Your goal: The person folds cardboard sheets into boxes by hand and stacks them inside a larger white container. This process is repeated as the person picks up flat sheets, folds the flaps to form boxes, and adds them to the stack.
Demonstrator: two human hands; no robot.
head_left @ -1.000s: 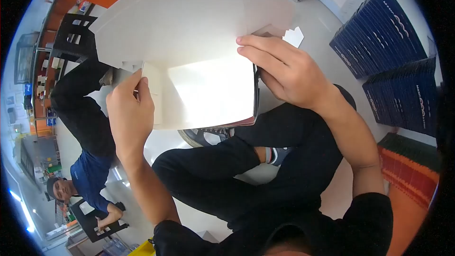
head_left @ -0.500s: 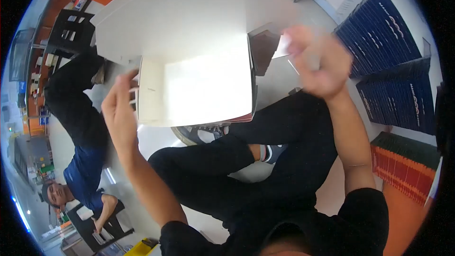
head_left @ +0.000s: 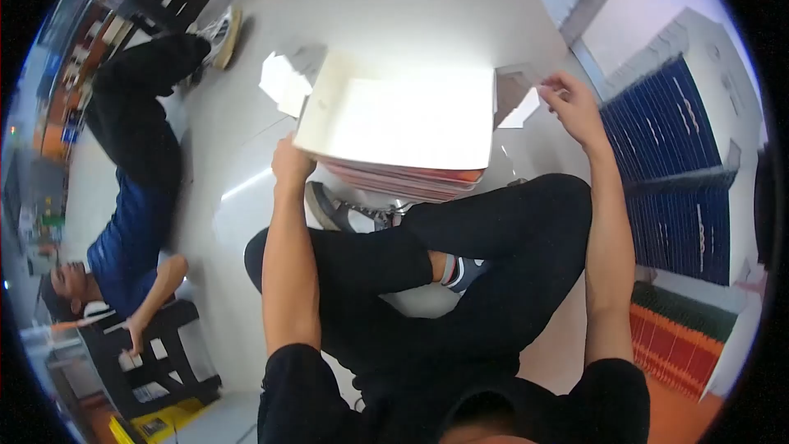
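Note:
An open cardboard box [head_left: 411, 125] with a white inside sits in front of me on a stack of flat reddish pieces [head_left: 403, 179]. Its wide white lid [head_left: 411, 12] is raised at the far side, and small flaps stick out at both sides. My left hand [head_left: 292, 163] is at the box's near left corner, closed around its side, with the fingertips partly hidden behind the wall. Off the right side, by the white flap [head_left: 519, 111], my right hand [head_left: 571, 107] has loosely bent fingers, a gap between thumb and forefinger, and nothing visible in it.
My crossed legs [head_left: 493, 222] and a shoe [head_left: 345, 212] are close to the stack. To the right stand dark blue stacks [head_left: 670, 131] and a red and green stack [head_left: 678, 333]. A person [head_left: 136, 230] sits at the left beside a black crate [head_left: 156, 362].
My left hand has gone from spread fingers beside the box to its near left corner. My right hand has come lower near the flap. More of the stack beneath the box shows.

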